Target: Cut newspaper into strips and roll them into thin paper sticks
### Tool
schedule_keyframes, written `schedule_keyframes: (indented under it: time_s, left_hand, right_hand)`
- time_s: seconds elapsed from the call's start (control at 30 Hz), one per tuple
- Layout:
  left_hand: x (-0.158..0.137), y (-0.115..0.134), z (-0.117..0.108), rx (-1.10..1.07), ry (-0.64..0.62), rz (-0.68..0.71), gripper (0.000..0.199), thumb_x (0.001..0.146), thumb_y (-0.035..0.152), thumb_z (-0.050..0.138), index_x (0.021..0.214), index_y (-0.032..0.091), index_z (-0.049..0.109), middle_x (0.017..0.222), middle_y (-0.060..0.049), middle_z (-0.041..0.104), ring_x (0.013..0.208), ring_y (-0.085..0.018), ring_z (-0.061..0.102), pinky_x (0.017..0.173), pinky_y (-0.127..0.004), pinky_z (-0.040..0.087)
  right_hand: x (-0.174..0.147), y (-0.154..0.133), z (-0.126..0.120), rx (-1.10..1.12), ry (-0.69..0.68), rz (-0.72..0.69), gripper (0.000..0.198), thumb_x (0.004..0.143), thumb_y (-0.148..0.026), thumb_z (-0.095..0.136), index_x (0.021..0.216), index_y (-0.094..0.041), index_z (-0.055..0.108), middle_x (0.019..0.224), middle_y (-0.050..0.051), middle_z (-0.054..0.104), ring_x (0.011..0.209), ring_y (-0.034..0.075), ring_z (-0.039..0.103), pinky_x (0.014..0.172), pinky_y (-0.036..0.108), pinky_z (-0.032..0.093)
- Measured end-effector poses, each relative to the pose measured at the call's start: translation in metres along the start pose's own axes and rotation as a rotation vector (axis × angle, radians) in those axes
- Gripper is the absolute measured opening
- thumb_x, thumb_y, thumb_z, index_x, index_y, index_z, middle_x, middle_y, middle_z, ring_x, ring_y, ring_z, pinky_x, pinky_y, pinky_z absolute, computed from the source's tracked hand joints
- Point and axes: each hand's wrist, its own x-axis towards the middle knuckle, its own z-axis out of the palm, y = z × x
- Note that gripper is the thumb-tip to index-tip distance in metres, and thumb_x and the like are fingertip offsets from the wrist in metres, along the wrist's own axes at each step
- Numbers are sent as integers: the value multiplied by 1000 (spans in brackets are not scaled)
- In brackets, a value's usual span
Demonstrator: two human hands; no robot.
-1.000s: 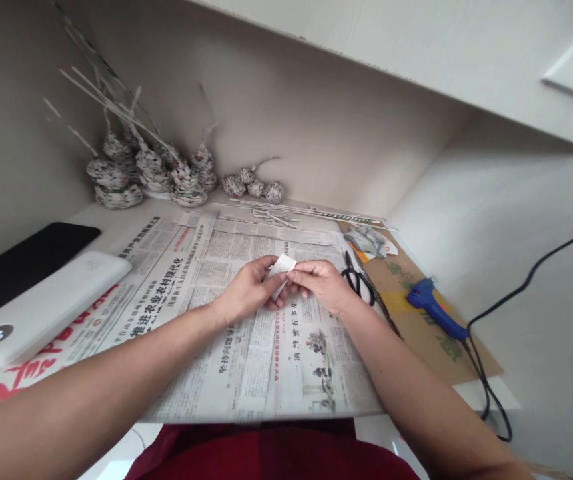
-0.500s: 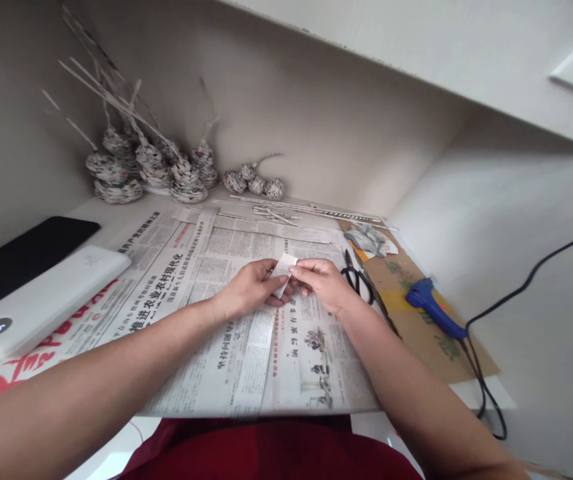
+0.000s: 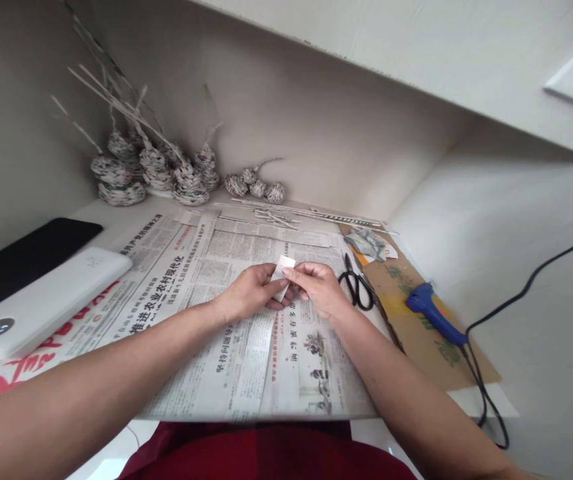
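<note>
A small piece of white paper (image 3: 284,265) is pinched between my two hands above the newspaper-covered table. My left hand (image 3: 255,291) grips its left and lower part, thumb on top and fingers curled beneath. From the other side, my right hand (image 3: 316,285) holds the paper's right edge between thumb and bent fingers. Part of the strip is hidden by my thumbs and fingers. Under both hands lie spread newspaper sheets (image 3: 246,250). Just right of my right hand rest black-handled scissors (image 3: 357,288).
Woven paper gourds (image 3: 191,185) and small woven balls (image 3: 257,189) stand at the back. Thin paper sticks (image 3: 276,217) lie before them. At right, a blue glue gun (image 3: 436,315) with its cord rests on cardboard (image 3: 396,270). A white power bank (image 3: 56,293) and a black phone-like slab (image 3: 31,250) are left.
My right thumb and fingers have slid slightly left along the paper, and my right hand has turned a little. The paper stays held in both hands. The view has shifted slightly.
</note>
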Motion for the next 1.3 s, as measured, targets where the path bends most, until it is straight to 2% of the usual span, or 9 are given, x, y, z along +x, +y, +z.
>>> schedule_keyframes:
  time_s: [0.23, 0.4, 0.53, 0.67, 0.77, 0.97, 1.13, 1.3]
  left_hand:
    - [-3, 6, 2, -14, 29, -48, 31, 81, 41, 64, 91, 11, 63, 81, -9, 67, 75, -18, 67, 69, -31, 56]
    - [-5, 9, 4, -63, 34, -54, 29, 79, 38, 67, 89, 11, 64, 79, -8, 67, 76, -17, 66, 67, -30, 56]
    - [-5, 11, 5, -205, 34, -90, 22, 77, 25, 70, 94, 12, 65, 90, -9, 69, 83, -17, 65, 72, -33, 58]
    - [-7, 13, 4, -303, -44, -136, 26, 78, 21, 68, 103, 12, 66, 101, -12, 69, 91, -19, 65, 79, -34, 56]
    - [-7, 12, 5, -248, -70, -114, 23, 81, 25, 66, 99, 12, 68, 96, -11, 69, 87, -18, 65, 77, -32, 55]
    - [-6, 5, 7, -140, -3, -97, 27, 85, 37, 60, 90, 12, 69, 86, -9, 70, 82, -17, 66, 75, -30, 54]
    - [-5, 4, 7, -107, 44, -109, 29, 85, 37, 60, 91, 10, 66, 84, -10, 70, 81, -18, 67, 75, -32, 54]
    - [-7, 7, 10, -76, 50, -102, 29, 84, 38, 60, 88, 10, 66, 84, -10, 70, 81, -18, 67, 76, -34, 54]
  right_hand:
    - [0, -2, -1, -21, -15, -45, 32, 66, -47, 77, 66, -18, 62, 52, -2, 58, 45, 11, 53, 37, 22, 29]
    - [2, -3, -8, -59, -56, -60, 33, 68, -49, 74, 67, -17, 64, 54, -2, 57, 43, 8, 43, 39, 23, 27]
    - [3, 1, -12, -71, -75, -64, 34, 71, -50, 71, 69, -18, 64, 53, -2, 55, 43, 9, 42, 41, 24, 28]
    - [4, 4, -14, -80, -66, -83, 33, 71, -49, 71, 69, -17, 64, 54, -4, 51, 45, 8, 40, 42, 23, 28]
    - [3, 2, -14, -100, -62, -70, 32, 72, -47, 71, 66, -17, 63, 54, -4, 49, 45, 7, 37, 42, 22, 27]
    - [0, -3, -6, -18, -19, -14, 31, 67, -45, 75, 65, -16, 64, 51, -2, 55, 39, 7, 40, 37, 22, 26]
    - [-1, -1, 1, 71, 43, 9, 33, 63, -45, 79, 63, -17, 60, 48, -3, 54, 35, 8, 45, 32, 21, 26]
    - [-3, 0, 8, 111, 41, -1, 34, 66, -44, 77, 60, -18, 55, 42, -4, 53, 33, 10, 48, 32, 22, 30]
